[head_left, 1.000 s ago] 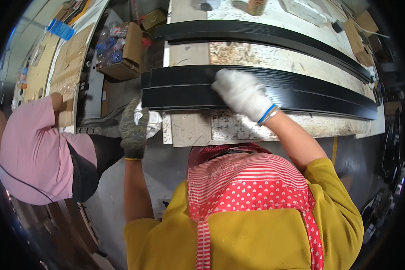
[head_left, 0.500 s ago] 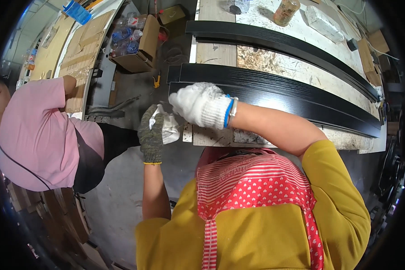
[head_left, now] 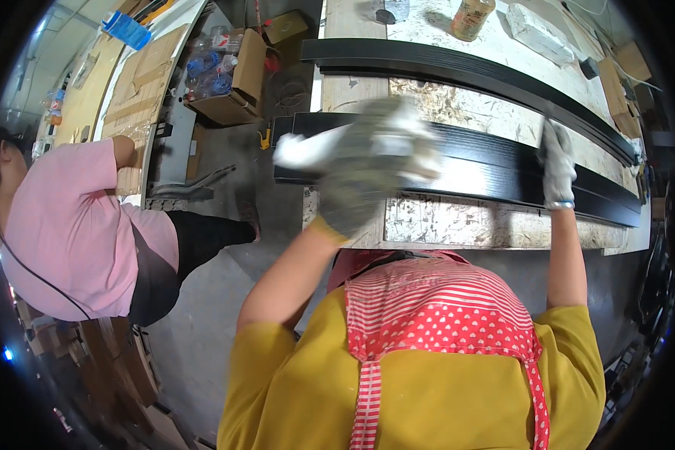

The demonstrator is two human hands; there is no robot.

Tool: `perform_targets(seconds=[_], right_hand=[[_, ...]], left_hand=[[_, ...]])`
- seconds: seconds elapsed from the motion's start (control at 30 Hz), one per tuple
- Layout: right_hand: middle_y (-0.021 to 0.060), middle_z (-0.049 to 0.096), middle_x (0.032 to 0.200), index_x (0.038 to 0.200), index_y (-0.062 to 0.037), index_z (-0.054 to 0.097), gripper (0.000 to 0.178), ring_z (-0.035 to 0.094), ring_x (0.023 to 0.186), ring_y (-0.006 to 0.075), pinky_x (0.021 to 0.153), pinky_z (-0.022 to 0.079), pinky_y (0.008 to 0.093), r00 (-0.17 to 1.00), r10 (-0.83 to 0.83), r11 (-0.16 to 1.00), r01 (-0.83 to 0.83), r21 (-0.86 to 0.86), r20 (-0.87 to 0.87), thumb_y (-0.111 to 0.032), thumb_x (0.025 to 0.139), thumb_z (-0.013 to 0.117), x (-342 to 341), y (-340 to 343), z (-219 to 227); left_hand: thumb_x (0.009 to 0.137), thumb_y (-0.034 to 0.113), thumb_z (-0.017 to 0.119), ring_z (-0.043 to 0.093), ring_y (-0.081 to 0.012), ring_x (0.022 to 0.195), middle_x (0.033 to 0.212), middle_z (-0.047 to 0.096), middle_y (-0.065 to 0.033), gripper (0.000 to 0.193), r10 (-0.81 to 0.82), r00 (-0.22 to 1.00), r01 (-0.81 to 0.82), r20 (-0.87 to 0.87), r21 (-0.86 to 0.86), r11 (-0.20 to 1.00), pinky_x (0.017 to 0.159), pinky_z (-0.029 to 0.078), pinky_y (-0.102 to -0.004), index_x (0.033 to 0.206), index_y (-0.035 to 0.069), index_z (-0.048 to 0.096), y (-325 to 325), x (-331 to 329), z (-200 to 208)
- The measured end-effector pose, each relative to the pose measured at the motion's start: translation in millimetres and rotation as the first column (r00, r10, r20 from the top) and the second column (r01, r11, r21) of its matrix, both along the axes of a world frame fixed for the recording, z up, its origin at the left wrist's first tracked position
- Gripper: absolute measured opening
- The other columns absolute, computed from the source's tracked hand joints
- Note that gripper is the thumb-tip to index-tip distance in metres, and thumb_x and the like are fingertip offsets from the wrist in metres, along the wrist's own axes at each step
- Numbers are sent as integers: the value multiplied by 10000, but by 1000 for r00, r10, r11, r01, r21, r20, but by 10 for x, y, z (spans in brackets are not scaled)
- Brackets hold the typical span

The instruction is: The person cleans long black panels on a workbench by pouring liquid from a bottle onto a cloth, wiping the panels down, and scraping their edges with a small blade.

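My left hand (head_left: 360, 169), in a green-grey knit glove with a yellow cuff, is smeared by motion over the left part of the black boards (head_left: 487, 161). Its fingers are closed on a white cloth (head_left: 304, 150), which also shows blurred on the hand's far side. Farther right, my right hand (head_left: 557, 165) wears a white knit glove and lies over the same boards. Its fingers stretch away from me, with nothing seen in them. The boards are long and smooth, lying side by side across the worktable (head_left: 457, 225).
Another black board (head_left: 457, 64) lies farther back. Behind it are a bottle of brownish contents (head_left: 471, 19) and a white wrapped block (head_left: 540, 34). A person in pink (head_left: 75, 225) works at a bench on the left. A carton of plastic bottles (head_left: 236, 90) stands between the tables.
My left hand has swung up and right, carrying the white cloth over the boards. My right hand has moved from the boards' left end to their right part. The boards look almost unmoved.
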State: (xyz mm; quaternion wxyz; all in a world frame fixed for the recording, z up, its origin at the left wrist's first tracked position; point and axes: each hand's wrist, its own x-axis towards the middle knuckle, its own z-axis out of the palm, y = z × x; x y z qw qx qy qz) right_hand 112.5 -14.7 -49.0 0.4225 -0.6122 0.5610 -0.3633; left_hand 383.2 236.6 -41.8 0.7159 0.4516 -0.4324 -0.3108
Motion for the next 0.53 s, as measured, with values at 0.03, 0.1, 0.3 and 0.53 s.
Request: perform_targets(seconds=[0.03,0.1,0.3,0.53], right_hand=[[-12,573,730,960,-109,623,213,497,602,27,435,304,192,998,-19,999,20,25,-53,-321,949,604,-315,-208,-115],[-82,458,557,798,-136,565,232,380,449,34,437,269,193,994,-2,998,9,-61,107,-306,949,610,-437,-239,-182],[-81,503,631,820,-125,586,183,408,495,16,448,284,199,990,-22,997,32,-73,137,-255,925,659,-579,-236,-265],[-78,493,600,888,-102,608,152,400,475,16,432,281,192,994,17,995,-7,-98,109,-241,938,644,-572,-273,-391]], left_hand=[[895,478,545,545,-296,1181,1403,466,-132,614,96,655,-166,750,19,986,1023,428,-456,1351,69,500,-340,-134,-124],[865,451,596,500,-295,1219,1323,517,-121,534,7,125,-237,992,23,971,1029,383,-480,1289,129,559,-721,-471,-301],[928,372,590,579,-322,1062,1149,600,-174,454,193,215,-655,957,-5,756,975,446,-403,1214,20,570,-4,948,-672],[970,319,541,603,-287,1077,1167,632,-145,416,440,437,-771,784,76,632,950,470,-353,1247,9,564,370,1011,-66]])
